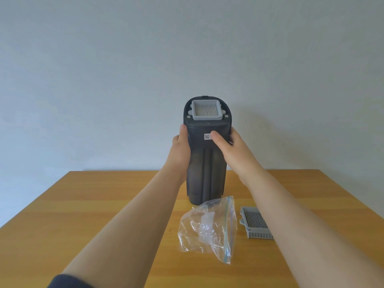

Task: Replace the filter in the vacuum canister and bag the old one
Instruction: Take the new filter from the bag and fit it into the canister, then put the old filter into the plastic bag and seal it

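A tall dark grey vacuum canister (205,169) stands upright on the wooden table (83,215), tilted slightly toward me. A light grey pleated filter (206,110) sits in its top opening. My left hand (181,146) grips the canister's left side. My right hand (228,148) grips its right side, with the thumb across a small QR label. A second grey filter (256,222) lies flat on the table to the right, partly hidden by my right forearm. A clear zip bag (209,227) lies crumpled in front of the canister, with nothing visible inside.
A plain pale wall rises behind the table's far edge (124,171). Bare wood shows to the left of my left forearm.
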Demonstrator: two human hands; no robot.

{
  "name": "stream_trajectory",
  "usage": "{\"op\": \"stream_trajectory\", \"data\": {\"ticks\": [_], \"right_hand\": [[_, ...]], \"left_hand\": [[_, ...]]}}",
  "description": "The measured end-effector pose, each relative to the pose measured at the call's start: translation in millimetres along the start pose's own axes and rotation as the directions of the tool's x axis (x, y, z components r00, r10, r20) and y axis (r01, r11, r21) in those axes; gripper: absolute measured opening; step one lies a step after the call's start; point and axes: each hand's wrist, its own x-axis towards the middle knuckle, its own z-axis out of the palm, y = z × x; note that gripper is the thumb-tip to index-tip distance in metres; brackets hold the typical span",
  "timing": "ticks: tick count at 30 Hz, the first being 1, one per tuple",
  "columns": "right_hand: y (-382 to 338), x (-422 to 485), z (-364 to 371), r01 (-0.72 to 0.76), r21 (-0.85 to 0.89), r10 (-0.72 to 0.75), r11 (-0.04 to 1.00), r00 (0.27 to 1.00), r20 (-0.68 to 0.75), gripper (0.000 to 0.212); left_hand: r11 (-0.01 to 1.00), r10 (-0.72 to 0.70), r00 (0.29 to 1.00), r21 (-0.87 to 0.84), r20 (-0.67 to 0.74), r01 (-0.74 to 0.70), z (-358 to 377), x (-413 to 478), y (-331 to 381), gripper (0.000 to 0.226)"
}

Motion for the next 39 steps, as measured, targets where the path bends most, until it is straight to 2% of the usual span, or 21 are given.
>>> {"op": "stream_trajectory", "data": {"ticks": [8, 12, 14, 16, 19, 22, 25, 29, 30, 32, 34, 35, 37, 39], "right_hand": [[3, -4, 0, -0.052, 0.002, 0.052, 0.999, 0.999, 0.002, 0.057], [7, -15, -1, -0.147, -0.059, 0.145, 0.987, 0.989, -0.031, 0.072], [11, -21, -4, -0.175, -0.121, 0.169, 0.977, 0.984, -0.06, 0.071], [15, -29, -8, -0.19, -0.145, 0.18, 0.971, 0.98, -0.082, 0.069], [21, -40, -16, -0.198, -0.144, 0.183, 0.969, 0.977, -0.113, 0.06], [32, -50, -23, -0.217, -0.169, 0.193, 0.962, 0.97, -0.147, 0.043], [44, -62, -29, -0.244, -0.252, 0.217, 0.937, 0.968, -0.13, 0.034], [55, -77, -36, -0.222, -0.398, 0.198, 0.89, 0.975, -0.102, 0.025], [57, -79, -37, -0.218, -0.433, 0.198, 0.874, 0.976, -0.093, 0.024], [62, -84, -39, -0.217, -0.499, 0.21, 0.839, 0.975, -0.07, 0.022], [68, -89, -39, -0.214, -0.542, 0.225, 0.813, 0.973, -0.046, 0.02], [70, -91, -39, -0.211, -0.56, 0.229, 0.801, 0.973, -0.038, 0.021], [75, -94, -41, -0.2, -0.6, 0.233, 0.775, 0.972, -0.023, 0.025], [78, -96, -46, -0.2, -0.629, 0.244, 0.752, 0.97, -0.016, 0.031]], "left_hand": [[0.998, 0.009, 0.999, 0.064, -0.031, -0.007, -2, 2, -9, 0.066], [0.984, -0.008, 0.98, 0.17, -0.199, 0.043, -11, -7, -19, 0.047], [0.978, -0.009, 0.956, 0.198, -0.292, 0.069, -16, -14, -27, 0.028], [0.969, 0.001, 0.945, 0.233, -0.326, 0.08, -19, -22, -38, 0.016], [0.916, 0.077, 0.969, 0.4, -0.234, 0.024, -18, -35, -55, 0.009], [0.797, 0.089, 0.996, 0.602, -0.018, -0.06, -11, -47, -72, 0.008], [0.692, 0.012, 0.986, 0.711, 0.163, -0.126, 0, -61, -89, 0.027], [0.618, 0.0, 0.981, 0.771, 0.195, -0.153, 9, -73, -98, 0.048], [0.562, 0.001, 0.976, 0.807, 0.217, -0.179, 10, -76, -98, 0.054], [0.386, 0.035, 0.965, 0.887, 0.261, -0.254, 13, -83, -99, 0.062], [0.234, 0.088, 0.952, 0.923, 0.293, -0.306, 13, -87, -100, 0.054], [0.194, 0.104, 0.947, 0.928, 0.304, -0.319, 13, -88, -101, 0.045], [0.185, 0.122, 0.942, 0.925, 0.314, -0.332, 11, -87, -101, 0.023], [0.237, 0.134, 0.947, 0.918, 0.293, -0.318, 8, -85, -102, 0.008]]}}
